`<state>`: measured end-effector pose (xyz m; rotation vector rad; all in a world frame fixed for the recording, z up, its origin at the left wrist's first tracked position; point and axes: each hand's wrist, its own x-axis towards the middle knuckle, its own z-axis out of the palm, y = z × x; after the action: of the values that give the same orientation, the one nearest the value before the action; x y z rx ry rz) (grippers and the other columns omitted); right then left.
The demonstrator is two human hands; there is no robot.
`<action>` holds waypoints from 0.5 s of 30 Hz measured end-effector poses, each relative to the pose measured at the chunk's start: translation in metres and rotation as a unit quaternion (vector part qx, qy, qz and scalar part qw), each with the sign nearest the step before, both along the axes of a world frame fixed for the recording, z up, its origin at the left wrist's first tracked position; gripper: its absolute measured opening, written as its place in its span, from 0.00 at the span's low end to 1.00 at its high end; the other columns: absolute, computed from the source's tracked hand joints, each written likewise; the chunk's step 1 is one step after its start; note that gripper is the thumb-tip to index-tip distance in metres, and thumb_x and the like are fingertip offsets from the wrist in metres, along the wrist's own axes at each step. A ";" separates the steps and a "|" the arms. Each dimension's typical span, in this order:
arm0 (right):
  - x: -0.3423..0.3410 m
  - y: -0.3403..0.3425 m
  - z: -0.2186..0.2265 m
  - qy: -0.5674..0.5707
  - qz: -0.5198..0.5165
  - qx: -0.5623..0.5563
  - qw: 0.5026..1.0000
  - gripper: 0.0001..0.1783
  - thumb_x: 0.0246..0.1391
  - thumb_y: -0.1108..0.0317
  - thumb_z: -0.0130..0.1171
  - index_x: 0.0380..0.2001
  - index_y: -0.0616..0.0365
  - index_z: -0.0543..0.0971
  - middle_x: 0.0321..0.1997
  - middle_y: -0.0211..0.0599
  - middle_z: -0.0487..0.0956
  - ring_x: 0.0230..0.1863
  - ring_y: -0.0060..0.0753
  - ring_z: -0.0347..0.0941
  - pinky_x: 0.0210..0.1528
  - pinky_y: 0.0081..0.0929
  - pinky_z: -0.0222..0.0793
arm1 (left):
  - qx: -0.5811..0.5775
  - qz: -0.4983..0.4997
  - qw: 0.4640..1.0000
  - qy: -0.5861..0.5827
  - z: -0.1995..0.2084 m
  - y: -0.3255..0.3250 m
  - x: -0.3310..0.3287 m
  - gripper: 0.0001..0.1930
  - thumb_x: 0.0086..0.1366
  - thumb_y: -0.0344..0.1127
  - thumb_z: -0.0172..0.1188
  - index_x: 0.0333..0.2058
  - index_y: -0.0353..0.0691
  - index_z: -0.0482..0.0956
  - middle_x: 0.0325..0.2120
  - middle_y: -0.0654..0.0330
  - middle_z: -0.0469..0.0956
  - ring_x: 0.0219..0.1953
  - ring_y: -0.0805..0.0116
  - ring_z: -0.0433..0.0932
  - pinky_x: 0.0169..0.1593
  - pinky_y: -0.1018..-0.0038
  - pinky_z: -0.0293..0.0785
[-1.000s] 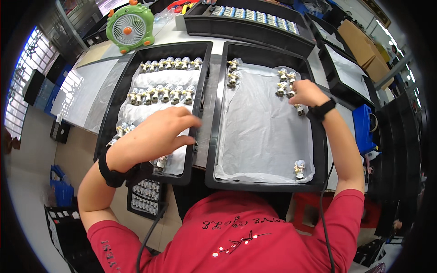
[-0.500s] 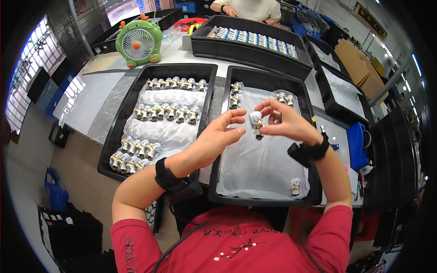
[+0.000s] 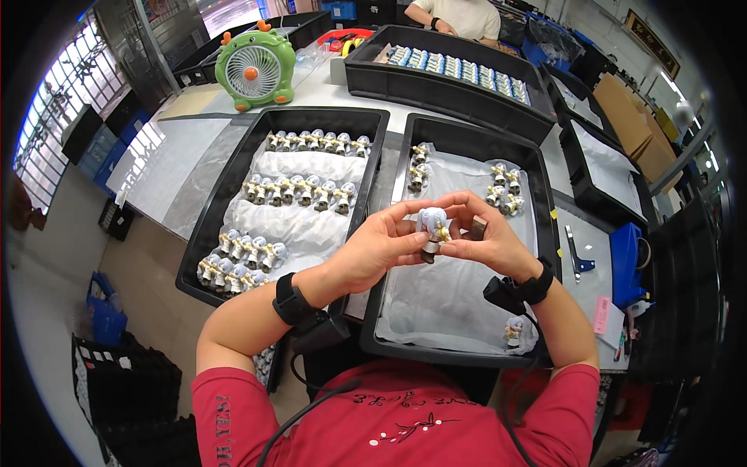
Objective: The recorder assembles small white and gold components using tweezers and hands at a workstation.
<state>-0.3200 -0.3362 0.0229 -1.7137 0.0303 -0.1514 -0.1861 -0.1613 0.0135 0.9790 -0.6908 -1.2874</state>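
Observation:
Above the right-hand black tray [image 3: 373, 327], both my hands hold one small figurine [image 3: 430, 232] with pale lilac hair, a white outfit and dark feet. My left hand [image 3: 389, 240] pinches it from the left, and my right hand [image 3: 484, 240] grips it from the right. The tray is lined with thin white sheeting. Small groups of similar figurines [image 3: 506, 187] lie in its far corners, and a single figurine [image 3: 513, 332] rests in its near right corner. Beside it, the left-hand black tray [image 3: 206, 226] holds rows of figurines [image 3: 299, 191] on white sheeting.
A green fan [image 3: 253, 70] stands at the back left. Behind the trays is a large black bin [image 3: 436, 93] with rows of blue-and-white items; a person [image 3: 459, 19] sits beyond it. On the right are a blue-handled tool [image 3: 577, 255], a blue container [image 3: 629, 265] and more black trays [image 3: 607, 163].
My left hand has moved in from the side and now touches the figurine, which the right hand alone held before. The view has shifted slightly.

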 end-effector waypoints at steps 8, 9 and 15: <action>-0.002 0.010 -0.007 -0.018 0.005 -0.040 0.999 0.44 0.38 0.69 0.73 0.59 0.48 0.61 0.51 0.27 0.70 0.38 0.10 0.64 0.29 0.10 0.58 | -0.014 0.010 1.000 0.019 0.007 -0.002 -0.005 0.28 0.65 0.31 0.55 0.61 0.40 0.56 0.48 0.54 0.73 0.50 0.63 0.75 0.54 0.67 0.73; 0.000 0.012 -0.012 -0.032 -0.003 -0.032 0.999 0.44 0.38 0.70 0.73 0.59 0.48 0.62 0.51 0.26 0.70 0.38 0.10 0.64 0.29 0.10 0.57 | -0.013 0.008 1.000 0.019 0.006 -0.001 -0.006 0.28 0.65 0.31 0.55 0.61 0.40 0.56 0.48 0.54 0.73 0.50 0.63 0.75 0.54 0.67 0.73; 0.003 0.013 -0.021 -0.055 -0.010 -0.013 0.998 0.41 0.39 0.71 0.72 0.57 0.48 0.64 0.48 0.25 0.71 0.39 0.12 0.64 0.29 0.12 0.59 | -0.033 0.018 0.999 0.004 0.006 -0.002 -0.009 0.30 0.63 0.31 0.58 0.62 0.41 0.56 0.49 0.53 0.72 0.51 0.64 0.74 0.53 0.68 0.73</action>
<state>-0.3173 -0.3231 0.0017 -1.7295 -0.0360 -0.2617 -0.1947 -0.1628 0.0192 0.9276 -0.7025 -1.2296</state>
